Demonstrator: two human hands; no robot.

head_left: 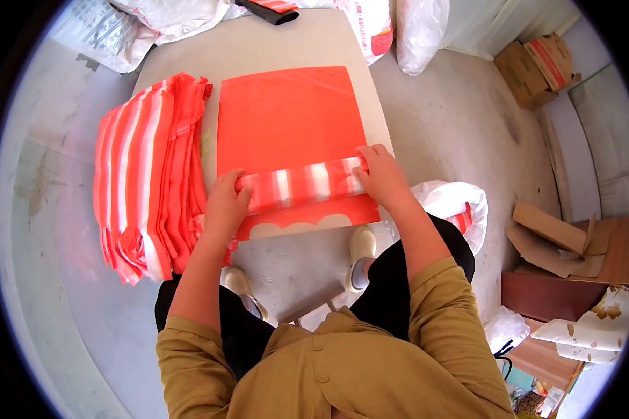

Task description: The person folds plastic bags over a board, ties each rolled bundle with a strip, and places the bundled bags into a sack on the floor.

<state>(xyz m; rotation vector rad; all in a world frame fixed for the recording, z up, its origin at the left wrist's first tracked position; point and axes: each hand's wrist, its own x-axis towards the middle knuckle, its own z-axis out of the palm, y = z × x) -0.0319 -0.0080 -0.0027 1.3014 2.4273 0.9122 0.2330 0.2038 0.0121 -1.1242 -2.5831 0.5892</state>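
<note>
A flat red sheet [290,115] lies on the beige table [189,59], its scalloped lower edge at the table's front. Across it runs a rolled or folded striped bundle [300,185] in red, pink and white. My left hand [225,202] grips the bundle's left end, thumb and fingers around it. At the right end, my right hand [383,174] holds it with curled fingers. To the left of the sheet, a thick pile of red-and-white striped sheets [136,174] hangs partly over the table's left edge.
White sacks [178,17] and a dark roll [269,12] are at the table's far edge. An open white bag [479,209] stands by my right knee. Cardboard boxes [528,73] sit at the far right, with an open carton [566,241] nearer. My feet are below the table's front edge.
</note>
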